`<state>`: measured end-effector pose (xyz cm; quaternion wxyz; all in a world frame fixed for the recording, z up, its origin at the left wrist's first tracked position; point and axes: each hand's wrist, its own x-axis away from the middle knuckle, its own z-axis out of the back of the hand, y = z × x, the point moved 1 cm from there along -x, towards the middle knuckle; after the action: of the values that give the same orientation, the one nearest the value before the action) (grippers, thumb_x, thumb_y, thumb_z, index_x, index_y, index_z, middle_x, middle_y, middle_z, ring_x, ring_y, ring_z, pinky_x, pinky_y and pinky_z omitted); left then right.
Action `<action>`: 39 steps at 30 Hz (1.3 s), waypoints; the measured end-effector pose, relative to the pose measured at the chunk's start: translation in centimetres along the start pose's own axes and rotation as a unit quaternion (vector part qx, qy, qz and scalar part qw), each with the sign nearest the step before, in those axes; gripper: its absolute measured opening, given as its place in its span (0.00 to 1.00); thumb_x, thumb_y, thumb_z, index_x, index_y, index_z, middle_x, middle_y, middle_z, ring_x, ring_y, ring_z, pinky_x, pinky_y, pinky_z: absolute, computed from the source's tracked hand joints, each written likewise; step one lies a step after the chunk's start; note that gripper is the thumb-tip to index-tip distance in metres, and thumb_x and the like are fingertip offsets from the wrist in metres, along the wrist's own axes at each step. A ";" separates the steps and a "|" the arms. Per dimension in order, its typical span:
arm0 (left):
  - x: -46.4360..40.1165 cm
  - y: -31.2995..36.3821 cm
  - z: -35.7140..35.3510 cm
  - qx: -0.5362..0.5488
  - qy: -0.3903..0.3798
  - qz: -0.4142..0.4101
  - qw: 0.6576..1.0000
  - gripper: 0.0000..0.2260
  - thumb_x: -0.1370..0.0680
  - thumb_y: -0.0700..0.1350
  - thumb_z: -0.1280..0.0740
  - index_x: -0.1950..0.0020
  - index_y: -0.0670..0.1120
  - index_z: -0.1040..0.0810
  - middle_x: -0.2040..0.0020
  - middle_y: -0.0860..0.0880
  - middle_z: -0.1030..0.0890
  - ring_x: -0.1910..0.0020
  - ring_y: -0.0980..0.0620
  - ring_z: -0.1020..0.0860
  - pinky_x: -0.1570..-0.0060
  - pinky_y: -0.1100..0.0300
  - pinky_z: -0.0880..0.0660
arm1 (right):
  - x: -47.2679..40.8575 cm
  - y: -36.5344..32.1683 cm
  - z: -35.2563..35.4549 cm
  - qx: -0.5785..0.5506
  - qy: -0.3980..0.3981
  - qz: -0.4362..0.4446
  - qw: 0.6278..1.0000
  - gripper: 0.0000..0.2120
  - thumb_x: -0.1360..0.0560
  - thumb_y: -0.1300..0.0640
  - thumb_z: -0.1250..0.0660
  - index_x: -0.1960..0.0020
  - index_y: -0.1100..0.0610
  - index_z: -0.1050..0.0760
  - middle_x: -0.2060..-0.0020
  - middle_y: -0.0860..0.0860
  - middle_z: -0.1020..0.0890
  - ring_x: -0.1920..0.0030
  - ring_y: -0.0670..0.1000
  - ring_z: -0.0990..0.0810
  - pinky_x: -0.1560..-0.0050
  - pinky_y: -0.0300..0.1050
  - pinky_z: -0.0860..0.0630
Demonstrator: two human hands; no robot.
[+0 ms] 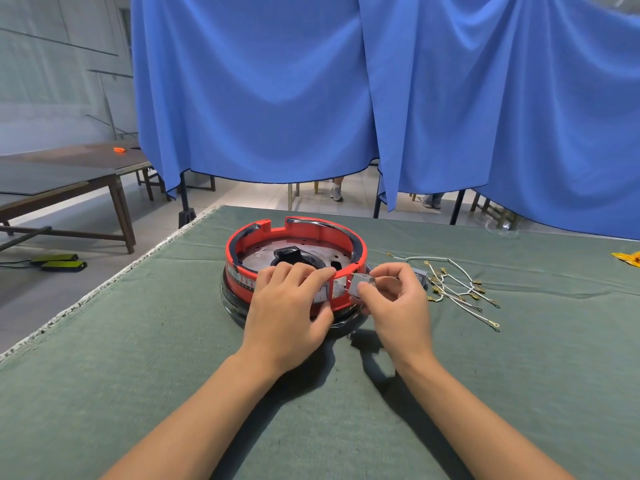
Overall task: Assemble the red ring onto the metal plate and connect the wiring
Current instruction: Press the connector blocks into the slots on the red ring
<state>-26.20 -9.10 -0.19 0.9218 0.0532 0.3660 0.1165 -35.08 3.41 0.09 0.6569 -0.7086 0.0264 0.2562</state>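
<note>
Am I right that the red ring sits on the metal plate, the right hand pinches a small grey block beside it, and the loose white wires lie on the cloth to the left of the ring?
Nearly. The head view shows the white wires on the green cloth to the right of the red ring, not the left. The rest stands: the ring sits on the metal plate, and the right hand pinches the small grey block beside it.

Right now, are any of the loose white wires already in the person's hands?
No: the white wires lie on the green cloth, while the right hand pinches a small grey block.
</note>
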 end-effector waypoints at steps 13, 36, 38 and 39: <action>0.1 0.4 0.1 -0.014 0.055 -0.044 0.997 0.17 0.26 0.51 0.39 0.42 0.47 0.21 0.46 0.49 0.21 0.45 0.46 0.24 0.43 0.54 0.34 | 0.2 -0.5 -1.0 -0.122 -0.013 -0.119 0.985 0.13 0.18 0.63 0.44 0.49 0.52 0.22 0.57 0.54 0.19 0.70 0.52 0.16 0.74 0.38 0.23; 0.2 1.2 0.4 0.111 0.149 -0.053 0.981 0.14 0.21 0.47 0.41 0.48 0.38 0.22 0.53 0.45 0.21 0.50 0.48 0.28 0.50 0.55 0.31 | 1.0 -0.8 -0.9 0.006 -0.131 -0.003 0.991 0.16 0.26 0.64 0.43 0.48 0.45 0.26 0.63 0.54 0.21 0.77 0.51 0.26 0.79 0.35 0.33; 0.2 1.2 0.4 0.120 0.137 -0.037 0.983 0.14 0.20 0.47 0.42 0.47 0.39 0.22 0.51 0.46 0.21 0.49 0.47 0.28 0.48 0.54 0.31 | 1.2 -1.0 -1.1 0.014 -0.155 0.017 0.988 0.17 0.31 0.61 0.41 0.49 0.43 0.26 0.62 0.50 0.19 0.75 0.52 0.22 0.77 0.34 0.31; 0.2 1.1 0.3 0.128 0.130 -0.029 0.983 0.14 0.20 0.48 0.43 0.47 0.40 0.22 0.51 0.46 0.21 0.49 0.46 0.28 0.48 0.53 0.30 | 1.3 -1.1 -1.2 0.014 -0.166 0.024 0.986 0.15 0.31 0.59 0.39 0.50 0.42 0.26 0.62 0.49 0.18 0.75 0.52 0.22 0.76 0.34 0.30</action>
<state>-26.01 -7.94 0.10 0.8549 0.1441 0.4960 0.0480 -33.20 2.85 0.58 0.6554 -0.6463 -0.0625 0.3857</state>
